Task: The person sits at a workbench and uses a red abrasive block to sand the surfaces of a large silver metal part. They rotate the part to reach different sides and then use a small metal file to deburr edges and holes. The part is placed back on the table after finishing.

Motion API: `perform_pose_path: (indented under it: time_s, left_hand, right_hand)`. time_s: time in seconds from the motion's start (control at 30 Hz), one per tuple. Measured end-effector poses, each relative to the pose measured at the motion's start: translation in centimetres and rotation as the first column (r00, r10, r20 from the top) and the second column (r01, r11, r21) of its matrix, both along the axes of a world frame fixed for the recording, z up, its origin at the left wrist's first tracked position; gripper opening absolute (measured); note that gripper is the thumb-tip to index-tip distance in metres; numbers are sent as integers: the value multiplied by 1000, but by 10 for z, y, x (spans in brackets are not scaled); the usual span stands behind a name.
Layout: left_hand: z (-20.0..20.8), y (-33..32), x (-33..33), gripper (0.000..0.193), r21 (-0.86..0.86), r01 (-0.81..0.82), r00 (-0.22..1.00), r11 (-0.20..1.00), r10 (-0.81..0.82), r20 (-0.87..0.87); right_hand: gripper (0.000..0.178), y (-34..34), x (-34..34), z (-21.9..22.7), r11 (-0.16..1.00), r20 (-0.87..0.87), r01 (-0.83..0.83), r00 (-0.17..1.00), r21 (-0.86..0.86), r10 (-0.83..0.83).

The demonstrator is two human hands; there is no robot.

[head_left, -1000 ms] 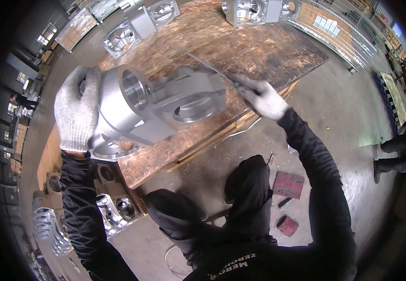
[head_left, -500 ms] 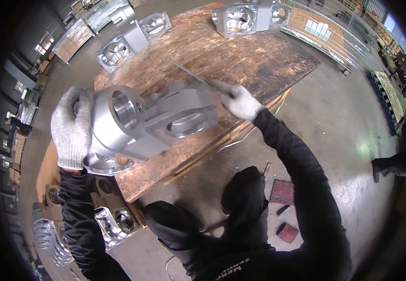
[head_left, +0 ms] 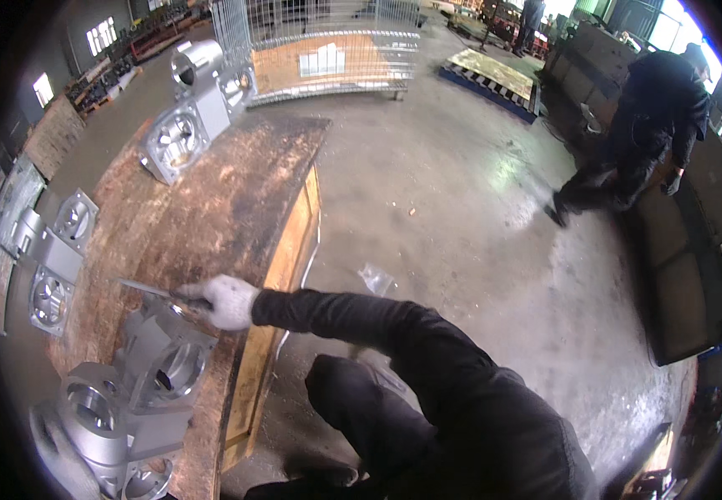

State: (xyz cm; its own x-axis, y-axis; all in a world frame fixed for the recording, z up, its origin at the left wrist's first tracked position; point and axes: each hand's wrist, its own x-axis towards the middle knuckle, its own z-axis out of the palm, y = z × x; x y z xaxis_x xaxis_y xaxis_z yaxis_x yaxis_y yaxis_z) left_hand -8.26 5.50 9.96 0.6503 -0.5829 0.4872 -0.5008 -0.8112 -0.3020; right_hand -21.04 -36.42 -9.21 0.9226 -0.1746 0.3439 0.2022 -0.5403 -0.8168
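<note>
A large grey metal casting (head_left: 119, 433) with round bored openings lies at the near left of a worn wooden bench top (head_left: 211, 196). My left hand (head_left: 59, 454), in a white knit glove, grips its left side, partly dim at the picture's rim. Wrapped around the dark handle of a file (head_left: 146, 288) is my gloved right hand (head_left: 226, 302). The file's thin blade points left, above the casting's far end. Whether the blade touches the metal I cannot tell.
Two similar castings stand farther off, one at the bench's far end (head_left: 202, 117), the other along its left edge (head_left: 54, 258). Beyond the bench is a wire mesh cage (head_left: 327, 62). At the right a person in dark clothes (head_left: 648, 129) is beside grey panels (head_left: 677, 250). Clear plastic (head_left: 375, 279) lies on the floor.
My view has swung to the right, so bench and castings appear farther left. The person at the right is now in full view. Both hands keep their holds.
</note>
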Motion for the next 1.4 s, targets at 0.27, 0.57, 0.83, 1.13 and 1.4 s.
perform_pose_path:
  time_s: [0.27, 0.57, 0.83, 1.13, 1.4]
  left_hand:
    - [10, -35, -25, 48, -564, -22, 954, 825, -152, -259]
    - [8, -46, -116, 52, -328, 2, 996, 945, -33, -87]
    - [6, -74, -174, 21, -494, 233, 972, 838, -210, 103]
    - [0, -71, -179, 14, -542, 238, 970, 806, -172, 169]
    - [-4, -64, -181, 16, -514, 267, 961, 815, -185, 205]
  right_hand:
    - [29, -27, 36, 72, 992, -467, -107, 875, 73, 128]
    - [29, 5, -6, 81, 612, -116, -51, 991, -790, -67]
    - [37, 27, -46, 111, 687, -166, 50, 955, -725, -245]
    - [46, 25, -37, 110, 861, -380, -136, 922, -490, -70]
    - [45, 76, -70, 147, 964, -580, -21, 802, -265, -142]
